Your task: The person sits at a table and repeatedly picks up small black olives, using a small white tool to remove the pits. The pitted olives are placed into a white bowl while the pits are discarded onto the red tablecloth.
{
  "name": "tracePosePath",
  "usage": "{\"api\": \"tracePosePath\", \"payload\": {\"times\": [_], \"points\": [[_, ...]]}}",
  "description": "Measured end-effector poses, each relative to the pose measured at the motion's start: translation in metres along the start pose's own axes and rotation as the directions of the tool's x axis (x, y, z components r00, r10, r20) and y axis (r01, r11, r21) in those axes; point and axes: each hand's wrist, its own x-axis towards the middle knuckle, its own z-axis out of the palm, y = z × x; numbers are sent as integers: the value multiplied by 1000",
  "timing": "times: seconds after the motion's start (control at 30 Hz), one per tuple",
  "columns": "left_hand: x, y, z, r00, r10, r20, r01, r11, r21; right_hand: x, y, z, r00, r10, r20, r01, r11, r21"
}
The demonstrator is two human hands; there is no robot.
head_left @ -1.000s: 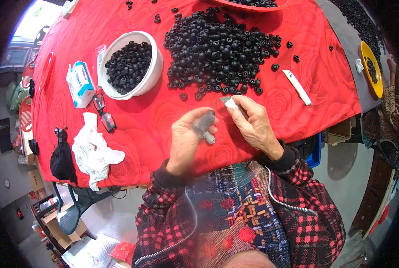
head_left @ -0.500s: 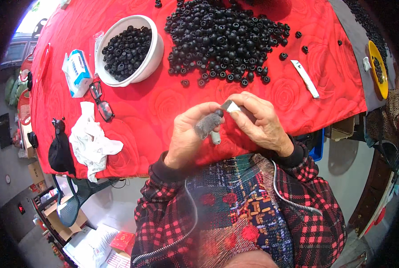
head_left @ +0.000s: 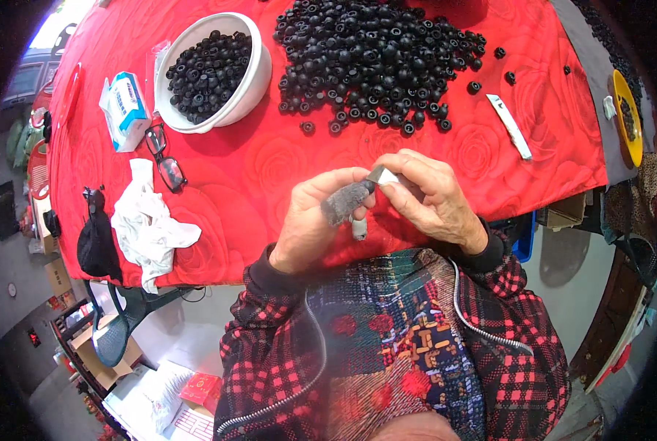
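Observation:
My left hand [head_left: 303, 224] is closed in a pinch on a small round black part [head_left: 371, 187], mostly hidden by the fingers and blade. A fuzzy grey finger cover [head_left: 347, 202] wraps one of its digits, and a second pale grey wrap [head_left: 359, 229] shows below. Facing it, my right hand [head_left: 438, 202] grips a short flat metal blade [head_left: 376, 173] with a white wrapped end [head_left: 388, 177]. The blade's edge lies against the black part. Both hands are held over the near edge of the red rose-patterned tablecloth [head_left: 269, 165].
A heap of black parts [head_left: 372, 66] lies ahead, beside a white bowl [head_left: 262, 81] of similar parts. Around are a white strip [head_left: 510, 126], glasses [head_left: 170, 173], a tissue pack [head_left: 126, 110], white cloth [head_left: 148, 228], a black pouch-like item [head_left: 99, 246] and a yellow plate [head_left: 622, 82].
The blade has come onto the black part, which showed more openly before. Both hands keep their grips, and the whole view has shifted slightly.

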Motion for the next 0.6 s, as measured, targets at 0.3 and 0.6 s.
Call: {"api": "tracePosePath", "payload": {"times": [0.3,0.6], "points": [[-1,-1,-2,1000,-18,-11,18,999,30,0,8,2,998,-55,9,54,998,18],[2,-2,-3,995,-68,-79,74,994,77,-1,11,-2,994,-68,90,67,998,18]]}}
